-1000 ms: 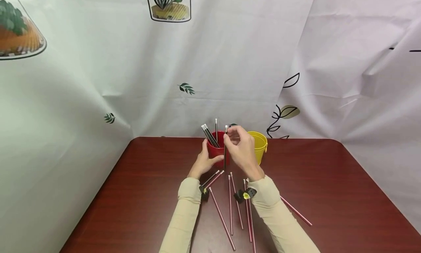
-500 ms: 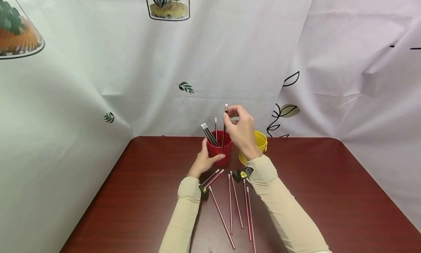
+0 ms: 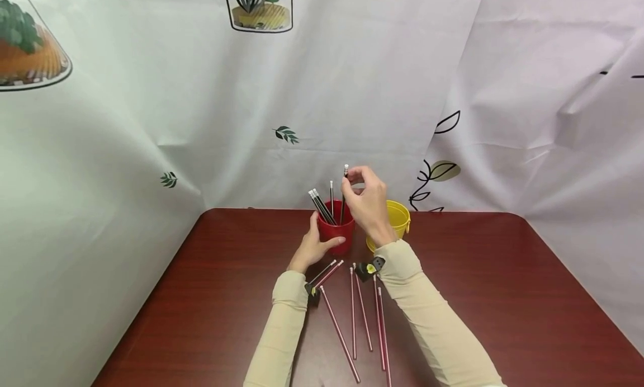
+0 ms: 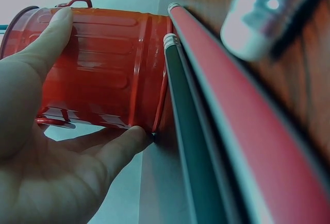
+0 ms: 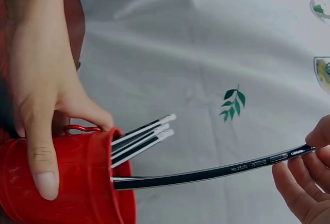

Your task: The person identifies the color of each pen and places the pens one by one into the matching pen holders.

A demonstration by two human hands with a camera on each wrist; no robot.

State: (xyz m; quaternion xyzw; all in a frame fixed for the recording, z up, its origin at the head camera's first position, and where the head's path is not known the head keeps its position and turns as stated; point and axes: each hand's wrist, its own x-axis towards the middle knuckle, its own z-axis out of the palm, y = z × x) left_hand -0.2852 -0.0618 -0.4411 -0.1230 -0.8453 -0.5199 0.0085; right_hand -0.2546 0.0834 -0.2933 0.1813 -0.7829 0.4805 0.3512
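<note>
My left hand (image 3: 308,250) grips a small red metal bucket (image 3: 346,231), thumb on one side and fingers round the other. Several black-and-white striped pencils (image 3: 323,208) stand in it with their white eraser ends up. My right hand (image 3: 369,205) pinches another dark pencil (image 5: 221,171) near its eraser end, above the bucket. That pencil's lower end is inside the rim, its tip hidden by the bucket wall. In the right wrist view the left thumb and a finger press against the red bucket (image 5: 72,183).
A yellow bucket (image 3: 399,216) stands just right of the red one, partly behind my right wrist. Several pink-red pencils (image 3: 340,335) lie on the brown table (image 3: 226,297) between my forearms. A dark green pencil (image 4: 188,110) lies beside a pink one. A white patterned cloth (image 3: 362,85) hangs behind.
My right hand has lifted the dark pencil from in front of the red bucket, then lowered it slightly with its lower end inside. The left hand keeps its hold on the bucket.
</note>
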